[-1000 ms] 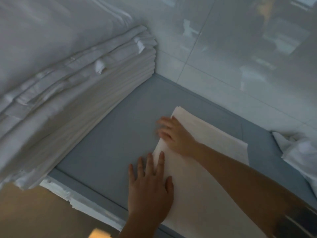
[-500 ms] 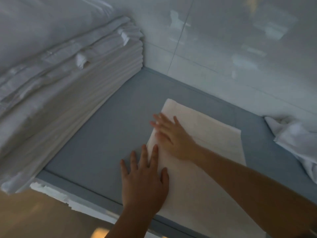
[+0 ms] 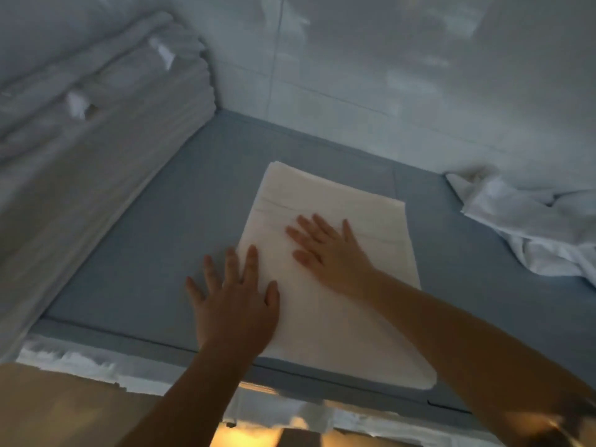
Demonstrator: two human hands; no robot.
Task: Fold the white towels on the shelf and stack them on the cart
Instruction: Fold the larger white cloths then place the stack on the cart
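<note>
A folded white towel [image 3: 325,201] lies flat on the grey-blue shelf surface [image 3: 154,253], its near end reaching over the front edge. My left hand [image 3: 237,301] lies flat with straight fingers across the towel's left edge, partly on the shelf. My right hand [image 3: 329,253] presses flat on the middle of the towel, fingers spread and pointing away from me. Neither hand grips the cloth.
A tall stack of folded white linen [image 3: 80,150] fills the left side of the shelf. A crumpled white towel [image 3: 529,227] lies at the right. Glossy white wall panels [image 3: 387,75] close the back. The shelf's front edge [image 3: 322,379] runs below my wrists.
My right hand has slid from the towel's left edge toward its middle. The left hand has stayed at the left edge. The view has tilted and shifted a little.
</note>
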